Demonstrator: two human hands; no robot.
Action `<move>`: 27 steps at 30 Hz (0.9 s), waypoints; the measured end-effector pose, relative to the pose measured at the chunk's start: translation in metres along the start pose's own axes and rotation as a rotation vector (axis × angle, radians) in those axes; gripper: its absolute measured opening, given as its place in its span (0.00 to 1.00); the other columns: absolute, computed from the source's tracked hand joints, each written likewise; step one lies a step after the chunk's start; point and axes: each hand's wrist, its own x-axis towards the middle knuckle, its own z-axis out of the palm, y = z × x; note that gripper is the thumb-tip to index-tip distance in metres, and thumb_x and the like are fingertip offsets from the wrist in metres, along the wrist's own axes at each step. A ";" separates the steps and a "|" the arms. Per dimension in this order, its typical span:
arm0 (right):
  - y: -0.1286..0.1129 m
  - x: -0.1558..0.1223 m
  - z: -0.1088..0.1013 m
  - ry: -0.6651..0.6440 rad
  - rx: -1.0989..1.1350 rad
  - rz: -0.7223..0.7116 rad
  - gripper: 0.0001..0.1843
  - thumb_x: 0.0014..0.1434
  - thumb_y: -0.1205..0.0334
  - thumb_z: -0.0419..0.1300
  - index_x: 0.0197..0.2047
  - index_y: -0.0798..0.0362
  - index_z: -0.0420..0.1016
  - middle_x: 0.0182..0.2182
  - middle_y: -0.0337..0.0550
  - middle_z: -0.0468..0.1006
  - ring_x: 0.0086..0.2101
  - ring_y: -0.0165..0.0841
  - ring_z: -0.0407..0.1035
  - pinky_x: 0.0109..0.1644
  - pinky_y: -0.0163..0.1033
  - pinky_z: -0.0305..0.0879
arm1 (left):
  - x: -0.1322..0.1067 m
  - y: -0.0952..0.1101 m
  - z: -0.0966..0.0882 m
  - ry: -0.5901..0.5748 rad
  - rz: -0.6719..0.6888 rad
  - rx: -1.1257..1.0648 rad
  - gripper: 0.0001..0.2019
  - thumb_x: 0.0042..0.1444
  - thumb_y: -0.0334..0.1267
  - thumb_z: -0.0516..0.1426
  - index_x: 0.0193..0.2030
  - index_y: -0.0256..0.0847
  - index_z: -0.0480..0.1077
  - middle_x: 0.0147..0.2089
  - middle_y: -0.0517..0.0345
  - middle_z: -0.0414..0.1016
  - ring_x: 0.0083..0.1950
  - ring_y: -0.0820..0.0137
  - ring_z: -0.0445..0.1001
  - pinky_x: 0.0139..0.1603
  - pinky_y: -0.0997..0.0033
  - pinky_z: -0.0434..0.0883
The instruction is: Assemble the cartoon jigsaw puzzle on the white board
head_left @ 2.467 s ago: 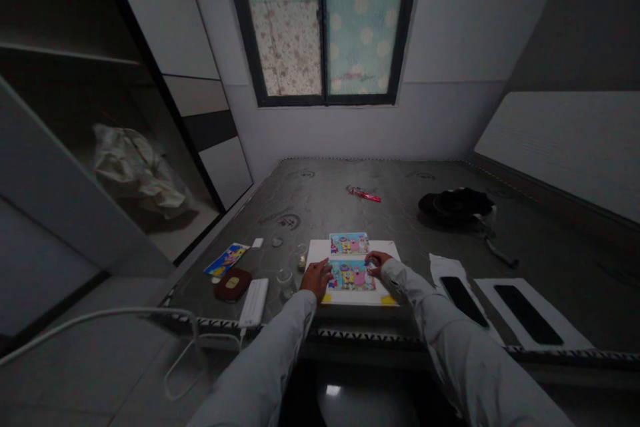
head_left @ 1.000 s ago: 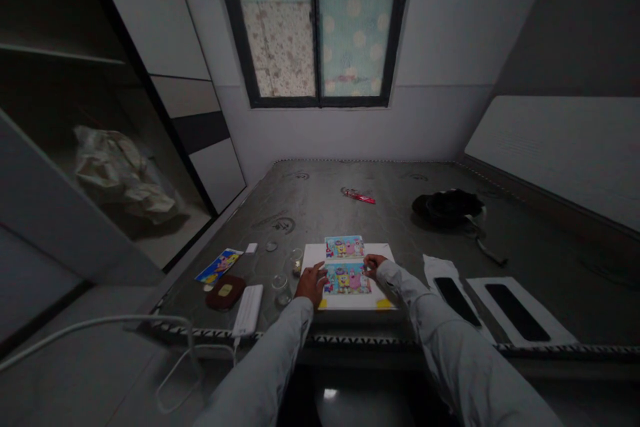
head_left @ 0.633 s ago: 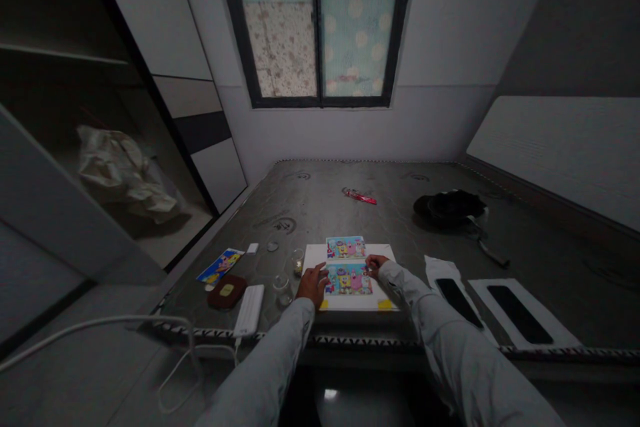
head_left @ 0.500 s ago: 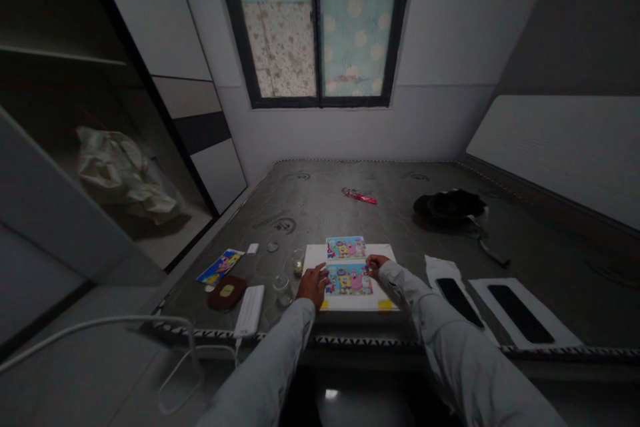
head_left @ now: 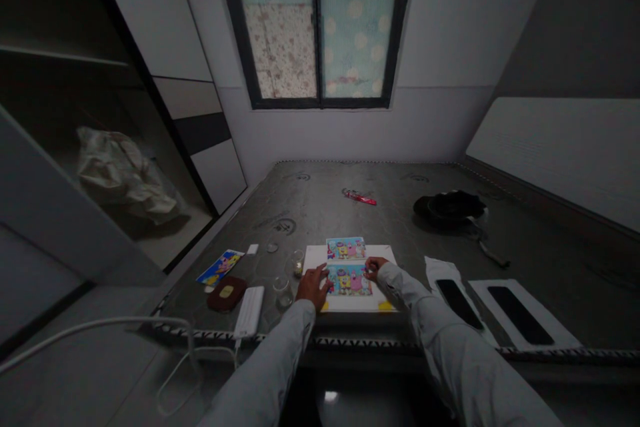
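Note:
A cartoon puzzle picture [head_left: 350,280] lies flat on a white board [head_left: 315,255], with a smaller matching picture card [head_left: 346,248] just beyond it at the board's far edge. My left hand [head_left: 313,287] rests on the left side of the nearer picture, its fingers apart and nothing seen in them. At the upper right corner of that picture, my right hand [head_left: 376,267] has its fingertips pinched together. Whatever they hold, if anything, is too small to tell. Yellow patches [head_left: 385,305] mark the board's near edge.
Left of the board stand a clear glass jar [head_left: 283,292], a white power bank [head_left: 249,312] with a cable, a brown case [head_left: 227,294] and a blue cartoon card [head_left: 220,267]. To the right lie two dark phone-like slabs [head_left: 520,313] and a black cap [head_left: 447,208]. A red packet [head_left: 360,197] lies farther back.
My left hand has shifted slightly right over the picture's edge. My right hand stays at the upper right corner with only a small finger movement.

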 end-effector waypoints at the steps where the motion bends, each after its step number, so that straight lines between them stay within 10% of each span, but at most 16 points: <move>1: 0.000 0.000 0.000 -0.001 0.001 0.000 0.20 0.63 0.54 0.60 0.55 0.54 0.71 0.51 0.47 0.73 0.45 0.37 0.72 0.47 0.48 0.72 | 0.000 0.000 0.000 -0.005 0.002 0.011 0.25 0.61 0.47 0.57 0.63 0.42 0.64 0.56 0.48 0.72 0.58 0.59 0.69 0.60 0.48 0.65; 27: 0.005 0.001 -0.005 -0.019 -0.034 0.001 0.20 0.63 0.54 0.60 0.54 0.54 0.71 0.51 0.47 0.74 0.45 0.37 0.72 0.46 0.47 0.72 | 0.001 -0.002 0.006 -0.012 -0.022 0.107 0.20 0.63 0.44 0.56 0.59 0.40 0.67 0.58 0.48 0.70 0.56 0.60 0.71 0.57 0.49 0.70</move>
